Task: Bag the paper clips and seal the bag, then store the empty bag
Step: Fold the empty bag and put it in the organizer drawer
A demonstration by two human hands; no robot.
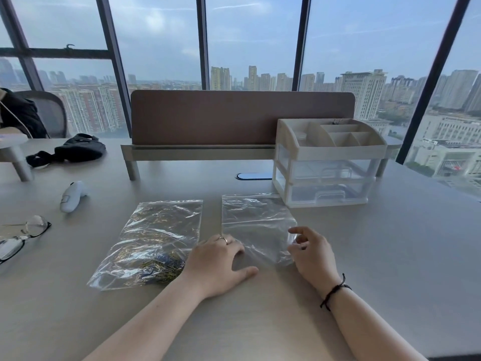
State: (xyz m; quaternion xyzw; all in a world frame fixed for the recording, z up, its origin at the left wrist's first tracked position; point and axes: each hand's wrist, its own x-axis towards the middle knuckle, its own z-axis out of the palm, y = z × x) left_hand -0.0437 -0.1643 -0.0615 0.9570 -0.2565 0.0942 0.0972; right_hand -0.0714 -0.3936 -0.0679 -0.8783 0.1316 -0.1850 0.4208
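Observation:
Two clear plastic bags lie side by side on the grey table. The left bag holds a heap of gold and blue paper clips near its lower end. The right bag looks empty and lies flat. My left hand rests on the table with its fingers on the near left corner of the empty bag. My right hand is at the near right edge of that bag, fingers curled at the plastic; whether it pinches the bag I cannot tell.
A white desk organiser with open top compartments and clear drawers stands behind the empty bag. Glasses and a white controller lie at the left, a black pouch farther back. A brown divider panel crosses the table's rear.

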